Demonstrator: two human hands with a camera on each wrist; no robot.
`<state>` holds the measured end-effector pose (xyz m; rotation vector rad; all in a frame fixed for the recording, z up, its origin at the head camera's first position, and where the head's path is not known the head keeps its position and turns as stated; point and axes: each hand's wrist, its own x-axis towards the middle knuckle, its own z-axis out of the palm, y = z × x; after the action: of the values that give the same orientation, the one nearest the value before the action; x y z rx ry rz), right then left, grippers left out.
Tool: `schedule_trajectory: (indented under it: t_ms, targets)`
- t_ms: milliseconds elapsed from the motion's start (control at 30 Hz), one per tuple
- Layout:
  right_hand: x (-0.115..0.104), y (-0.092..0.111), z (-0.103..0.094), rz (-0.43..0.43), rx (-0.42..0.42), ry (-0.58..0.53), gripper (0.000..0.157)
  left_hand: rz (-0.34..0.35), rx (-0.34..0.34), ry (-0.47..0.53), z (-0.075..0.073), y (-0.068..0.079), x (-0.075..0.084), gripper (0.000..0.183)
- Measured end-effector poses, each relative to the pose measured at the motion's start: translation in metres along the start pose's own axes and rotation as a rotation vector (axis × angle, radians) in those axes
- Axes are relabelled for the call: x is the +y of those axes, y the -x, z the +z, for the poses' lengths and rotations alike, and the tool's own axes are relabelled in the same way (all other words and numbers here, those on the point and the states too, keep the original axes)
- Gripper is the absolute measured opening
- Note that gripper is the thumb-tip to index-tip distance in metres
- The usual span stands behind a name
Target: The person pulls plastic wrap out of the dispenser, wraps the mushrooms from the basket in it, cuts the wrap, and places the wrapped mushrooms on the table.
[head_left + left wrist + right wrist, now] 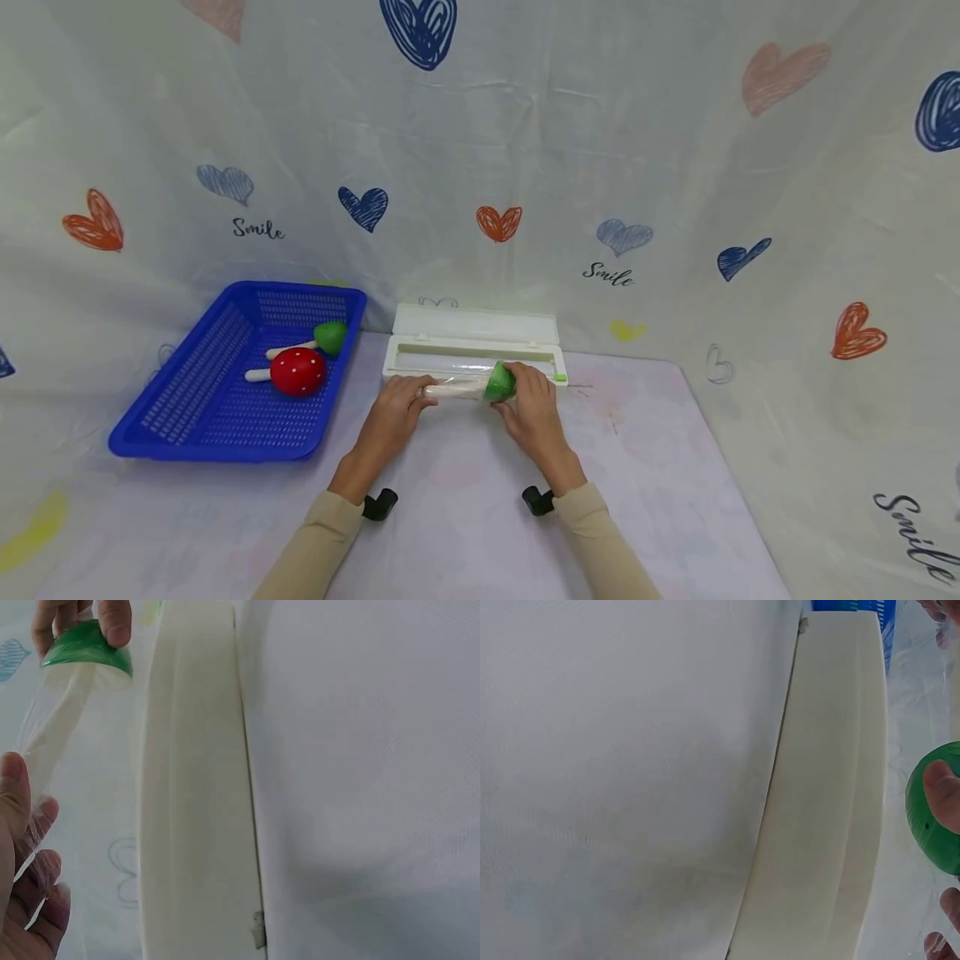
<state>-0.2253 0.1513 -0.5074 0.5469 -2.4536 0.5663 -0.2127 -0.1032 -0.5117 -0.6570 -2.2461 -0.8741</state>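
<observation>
A toy mushroom [500,382] with a green cap and a pale stem lies sideways between my hands, with clear plastic wrap [34,727] around it. At the cap end my right hand [536,417] holds the green cap [930,814], its thumb pressed on the top. My left hand [393,412] grips the wrap at the stem's end, where the film bunches across its curled fingers. Just behind both hands stands a white plastic wrap dispenser [476,323], its lid raised and a roll of film [442,363] inside.
To the left sits a blue basket [217,446] holding a red spotted toy mushroom [298,372] and another green-capped one [330,337]. A green piece [560,377] shows at the dispenser's right end. A heart-printed sheet [540,150] hangs behind the white tabletop [660,467].
</observation>
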Motion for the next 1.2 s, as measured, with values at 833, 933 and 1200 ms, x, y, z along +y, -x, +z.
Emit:
schedule_trajectory:
  t_ms: [833,933,1200]
  targets:
    - [-0.006,0.007,-0.024,-0.044,0.136,-0.107,0.072,0.081,0.08,-0.031,-0.016,-0.016,0.024,0.031]
    - [-0.007,0.007,-0.027,-0.055,0.164,-0.111,0.074,0.095,0.08,-0.024,-0.018,-0.018,0.026,0.028]
    - [-0.01,0.004,-0.038,-0.093,0.203,-0.109,0.071,0.136,0.125,-0.01,-0.024,-0.024,0.03,0.042]
